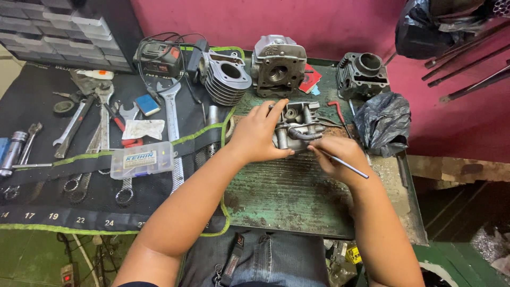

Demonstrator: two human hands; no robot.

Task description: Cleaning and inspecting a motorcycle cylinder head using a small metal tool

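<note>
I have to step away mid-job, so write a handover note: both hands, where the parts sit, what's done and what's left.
Left hand: gripping the grey cylinder head on the green bench, steadying it.
Right hand: pinching a thin metal rod, its tip at the head's near side.
Nearby: finned cylinder, second head and another cylinder stand behind; wrenches lie on the black mat to the left.
Done: cannot tell.
Left: rod work on the head appears unfinished.

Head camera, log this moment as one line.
left hand: steadies metal cylinder head | right hand: holds thin metal rod | surface: worn green bench | nearby: wrenches
</note>
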